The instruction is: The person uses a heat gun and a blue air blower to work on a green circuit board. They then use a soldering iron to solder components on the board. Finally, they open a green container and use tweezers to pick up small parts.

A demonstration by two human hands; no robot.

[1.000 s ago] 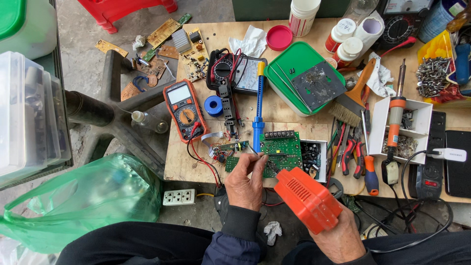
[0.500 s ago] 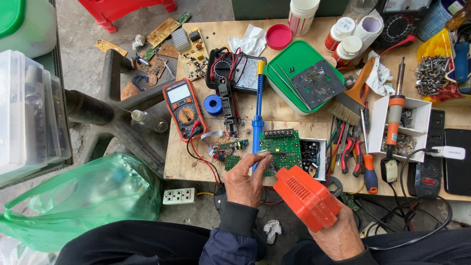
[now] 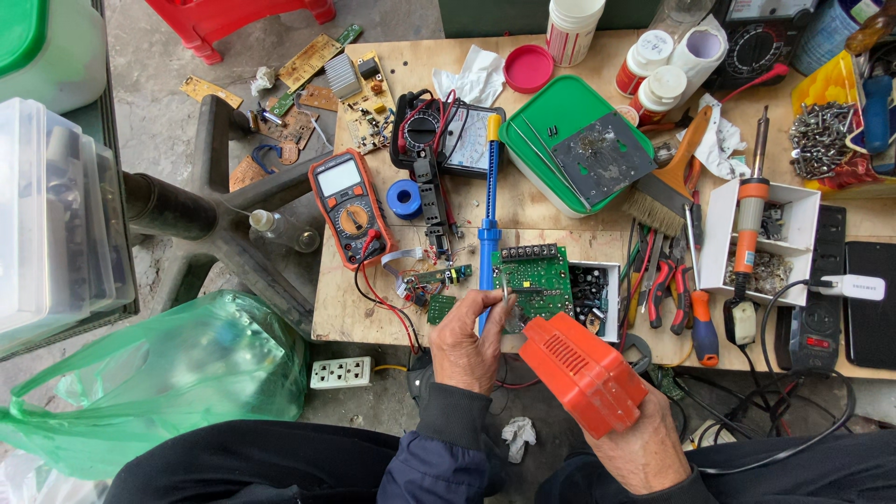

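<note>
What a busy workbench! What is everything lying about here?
Circuit board: one, green, front of bench, under the left hand.
Heat tool: one, orange, in the right hand.
Solder sucker: one, blue, left of the board.
Multimeter: one, orange and black, left side of the bench.
Lidded tub: one, green, middle back.
Brush: one, wooden, right of the tub.
Soldering iron: one, orange, across the white tray.
Pliers: a few, red-handled, right of the board.
Bag: one, green, on the floor.
Left hand: holds a thin metal piece at the board.
Right hand: grips the heat tool.
</note>
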